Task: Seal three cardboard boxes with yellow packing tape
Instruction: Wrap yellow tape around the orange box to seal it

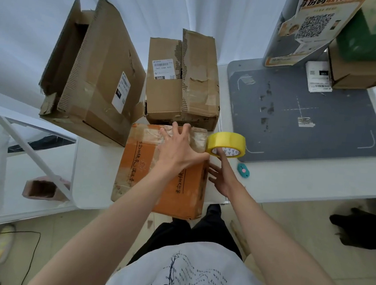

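Observation:
An orange cardboard box (139, 167) lies flat at the table's front edge, old tape across its top. My left hand (177, 150) presses down on it with fingers spread. Beyond it stands a brown box (175, 95) with torn flaps and a shipping label. A bigger brown box (97, 77) leans at the left, its top open. The yellow tape roll (225, 141) stands on edge just right of the orange box. My right hand (221, 177) reaches to it, index finger straight and touching the roll's core, other fingers spread.
A small teal cutter (243, 170) lies on the white table right of my right hand. A grey mat (310, 112) covers the right side. More boxes (357, 70) and a printed sign (310, 28) stand at the back right. A black object (357, 227) sits on the floor.

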